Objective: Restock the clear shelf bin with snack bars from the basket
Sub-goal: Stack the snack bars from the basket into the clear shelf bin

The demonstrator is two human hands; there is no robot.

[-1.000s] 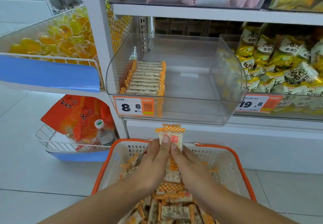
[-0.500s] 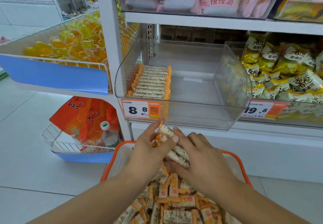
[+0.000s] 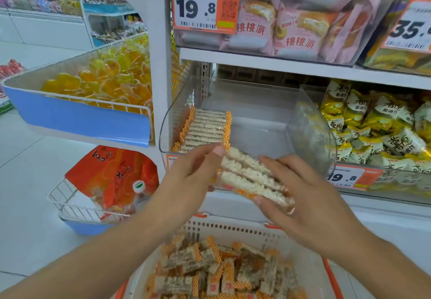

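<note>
White shop shelving fills the view, with pale floor tiles at nine o'clock. Both hands hold a small stack of bars (image 3: 250, 176) just in front of the bin (image 3: 310, 133): the left hand (image 3: 186, 182) pinches the stack's near-left end, thumb on top, and the right hand (image 3: 300, 196) cups its right side with curled fingers. The bin sits at twelve o'clock from the stack, a clear, glossy plastic tub with rounded corners; one neat row of bars (image 3: 205, 127) already lines its left side, the rest bare. At six o'clock the basket (image 3: 233, 228), white perforated plastic with an orange rim, holds a loose heap of the same bars. They look light and stiff, puffed grain in crinkly, slick wrappers with orange checked ends. I'd judge them crumbly, so squeezing the stack by its ends, not its faces, seems safest.
</note>
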